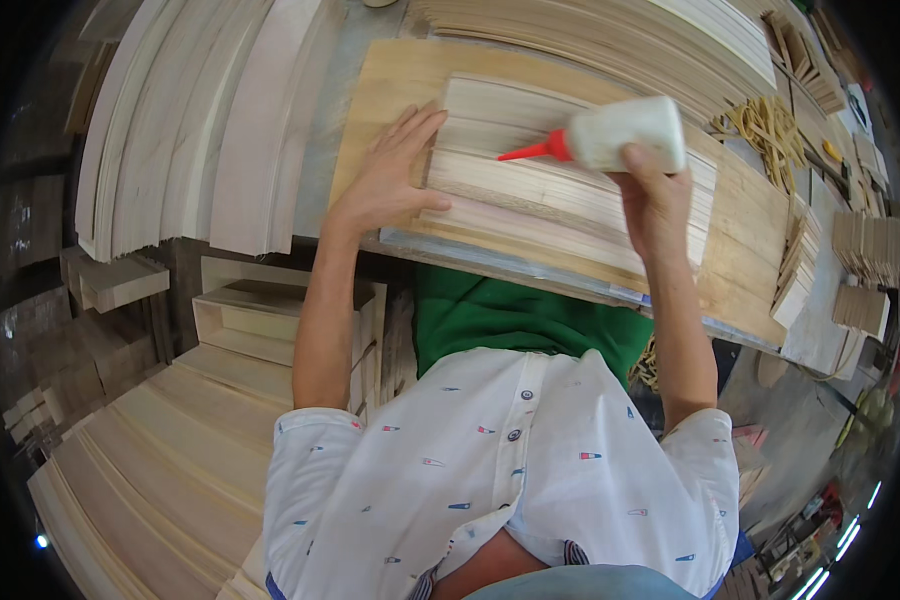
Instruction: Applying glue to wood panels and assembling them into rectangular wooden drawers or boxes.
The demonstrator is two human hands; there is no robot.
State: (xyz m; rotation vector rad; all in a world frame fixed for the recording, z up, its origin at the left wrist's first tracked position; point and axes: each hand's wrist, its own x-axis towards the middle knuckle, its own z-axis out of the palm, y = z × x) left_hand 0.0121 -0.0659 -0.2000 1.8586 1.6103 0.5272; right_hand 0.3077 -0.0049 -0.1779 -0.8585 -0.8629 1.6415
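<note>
My right hand [657, 205] is closed around a white squeeze glue bottle [625, 137] with a red pointed nozzle. The bottle lies tilted on its side in the air, its nozzle tip aimed left over the wooden slats [530, 185]. These pale slats lie side by side on a plywood board [750, 265]. At their left ends rests my left hand [390, 165], fingers stretched out and thumb apart, touching the end edges. Whether glue is coming out of the nozzle cannot be made out.
Long wooden boards [175, 120] are stacked at the left. More long strips [570, 45] lie behind the plywood. A heap of yellowish bands [765, 135] sits at the right, near stacks of small wood pieces [867, 250]. Stacked panels [160, 470] stand at the lower left.
</note>
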